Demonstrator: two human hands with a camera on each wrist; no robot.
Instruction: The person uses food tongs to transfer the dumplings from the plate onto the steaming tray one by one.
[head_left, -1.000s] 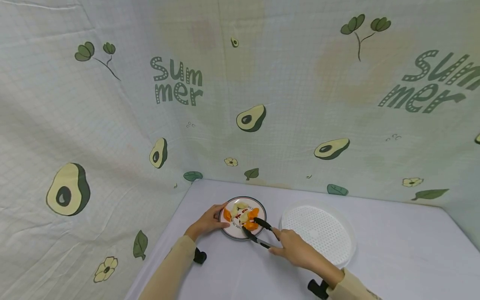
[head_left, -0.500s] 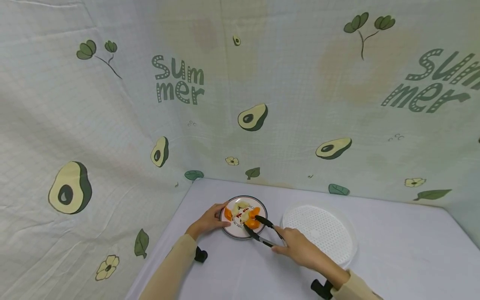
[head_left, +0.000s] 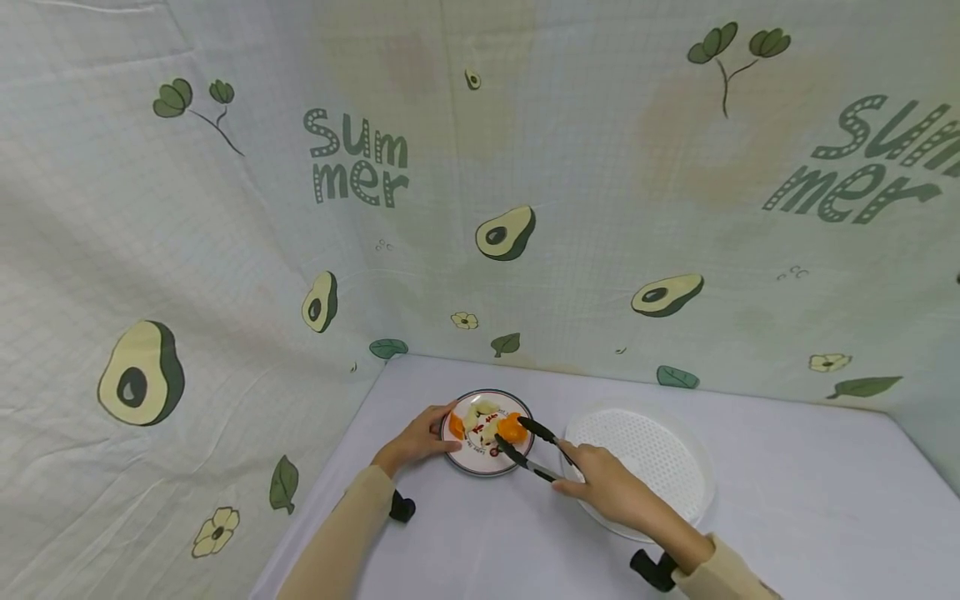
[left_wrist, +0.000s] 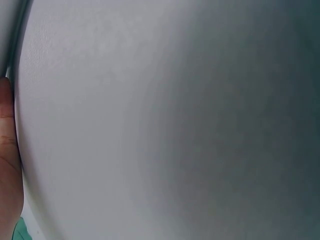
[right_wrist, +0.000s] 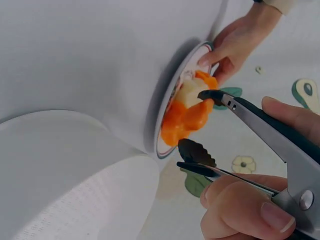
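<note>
In the head view, my left hand (head_left: 416,437) holds the left rim of a small round plate (head_left: 474,465) with a dark edge, thumb over the rim. Orange food pieces (head_left: 512,428) sit at the plate's right side, pale yellowish chunks (head_left: 486,407) beside them; I cannot tell their kind. My right hand (head_left: 603,482) grips black-tipped metal tongs (head_left: 517,456). The tongs' jaws stand apart, one tip on either side of the orange pieces. In the right wrist view, the orange pieces (right_wrist: 190,120) lie near the upper tong tip (right_wrist: 212,95). The left wrist view mostly shows a blurred pale surface.
Right of the plate stands a white round basket (head_left: 702,479) with a perforated bottom, partly behind my right hand. Both rest on a white-covered table (head_left: 795,500). A cloth (head_left: 577,167) printed with avocados hangs behind and at the left.
The tongs have shifted up and right over the plate, along with my right hand. The orange pieces have bunched slightly further right and up. My left hand stays at the rim.
</note>
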